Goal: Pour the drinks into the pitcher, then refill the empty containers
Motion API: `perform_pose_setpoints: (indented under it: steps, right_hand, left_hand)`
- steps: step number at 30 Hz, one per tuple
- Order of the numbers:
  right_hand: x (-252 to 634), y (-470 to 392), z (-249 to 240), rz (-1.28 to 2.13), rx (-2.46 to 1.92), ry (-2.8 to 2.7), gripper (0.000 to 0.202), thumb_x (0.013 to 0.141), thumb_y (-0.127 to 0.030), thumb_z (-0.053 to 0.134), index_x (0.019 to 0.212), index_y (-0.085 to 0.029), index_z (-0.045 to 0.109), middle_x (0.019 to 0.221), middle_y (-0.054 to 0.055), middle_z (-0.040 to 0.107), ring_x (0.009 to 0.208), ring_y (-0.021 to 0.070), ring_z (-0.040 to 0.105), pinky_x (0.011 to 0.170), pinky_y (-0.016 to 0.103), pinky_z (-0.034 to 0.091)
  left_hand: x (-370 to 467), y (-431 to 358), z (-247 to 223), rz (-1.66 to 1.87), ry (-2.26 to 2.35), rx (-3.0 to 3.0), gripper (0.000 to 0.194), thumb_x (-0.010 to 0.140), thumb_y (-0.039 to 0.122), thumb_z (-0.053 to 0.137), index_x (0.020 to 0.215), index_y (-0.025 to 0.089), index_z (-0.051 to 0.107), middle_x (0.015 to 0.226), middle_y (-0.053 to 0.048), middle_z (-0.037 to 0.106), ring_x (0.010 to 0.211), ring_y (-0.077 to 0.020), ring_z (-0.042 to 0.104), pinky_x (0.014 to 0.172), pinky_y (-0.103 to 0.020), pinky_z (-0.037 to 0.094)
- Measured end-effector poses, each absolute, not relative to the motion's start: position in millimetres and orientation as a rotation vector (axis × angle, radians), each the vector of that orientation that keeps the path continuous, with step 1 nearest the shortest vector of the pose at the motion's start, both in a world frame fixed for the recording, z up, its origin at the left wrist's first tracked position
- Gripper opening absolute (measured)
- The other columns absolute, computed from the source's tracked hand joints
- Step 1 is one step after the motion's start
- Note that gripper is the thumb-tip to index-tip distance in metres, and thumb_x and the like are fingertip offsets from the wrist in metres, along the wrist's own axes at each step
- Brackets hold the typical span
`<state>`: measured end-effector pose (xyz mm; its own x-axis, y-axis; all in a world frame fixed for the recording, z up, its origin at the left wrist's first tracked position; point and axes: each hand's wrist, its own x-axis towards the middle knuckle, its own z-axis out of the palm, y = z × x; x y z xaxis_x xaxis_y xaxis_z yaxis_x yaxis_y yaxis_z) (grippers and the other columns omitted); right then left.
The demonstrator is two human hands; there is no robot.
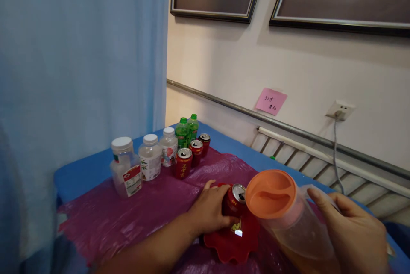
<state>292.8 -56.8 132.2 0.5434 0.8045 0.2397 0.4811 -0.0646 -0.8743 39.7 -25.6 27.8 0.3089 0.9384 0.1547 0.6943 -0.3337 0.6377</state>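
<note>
Head view: holding an opened red drink can (236, 204) in the left hand (208, 209), over a scalloped red dish (232, 246); gripping an orange-lidded pitcher (296, 233) by its handle in the right hand (358, 231), tipped toward the can — seemingly mid-pour, with no stream visible. Beyond the left grip — three more opened cans (183, 166).

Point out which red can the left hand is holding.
The nearest can, at the red dish, beside the orange lid of the jug. The left hand grips it; the other three cans stand in a row farther back.
</note>
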Motion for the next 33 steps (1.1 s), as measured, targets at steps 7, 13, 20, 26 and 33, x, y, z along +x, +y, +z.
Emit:
perform_pose_setpoints:
  steps: [7,13,20,26,33]
  right_hand:
    - [290.8,-58.3,134.1,0.369,-1.716,-1.087,0.035,0.078,-0.050,0.070,0.062,-0.021,0.061,0.053,-0.006,0.042,0.057,0.0116,0.042,0.046,0.022,0.030]
    - [297.0,-54.2,128.4,0.423,-1.715,-1.072,0.035,0.074,-0.053,0.072,0.062,-0.022,0.061,0.054,-0.006,0.044,0.056,0.0118,0.042,0.045,0.021,0.031]
    - [299.2,-54.2,127.2,0.357,-1.701,-1.118,0.035,0.076,-0.053,0.071,0.062,-0.022,0.062,0.053,-0.006,0.043,0.057,0.0124,0.043,0.045,0.022,0.031]
    - [296.4,-55.2,127.7,0.362,-1.695,-1.098,0.037,0.077,-0.054,0.071,0.061,-0.022,0.061,0.051,-0.006,0.042,0.054,0.0125,0.042,0.043,0.022,0.031]
    - [297.1,-54.9,127.5,0.358,-1.687,-1.099,0.034,0.076,-0.051,0.071,0.063,-0.022,0.061,0.052,-0.006,0.043,0.055,0.0116,0.043,0.044,0.021,0.031]
  left_hand:
    - [39.6,-26.2,30.5,0.696,1.455,2.124,0.068,0.065,0.046,0.085,0.126,0.030,0.061,0.124,-0.004,0.073,0.124,-0.0339,0.062,0.123,-0.056,0.016]
    - [39.5,-25.8,28.7,0.696,1.444,2.129,0.069,0.065,0.046,0.084,0.128,0.030,0.061,0.124,-0.005,0.073,0.121,-0.0343,0.063,0.123,-0.057,0.017]
    - [38.9,-25.9,28.4,0.714,1.425,2.121,0.071,0.065,0.046,0.085,0.130,0.031,0.060,0.127,-0.006,0.072,0.125,-0.0342,0.061,0.123,-0.057,0.015]
    - [39.2,-26.0,28.4,0.711,1.421,2.107,0.071,0.064,0.044,0.086,0.129,0.030,0.061,0.127,-0.006,0.072,0.124,-0.0341,0.062,0.123,-0.057,0.015]
    - [38.3,-24.9,26.9,0.717,1.419,2.109,0.072,0.063,0.045,0.087,0.128,0.031,0.061,0.126,-0.006,0.072,0.124,-0.0332,0.062,0.123,-0.057,0.015]
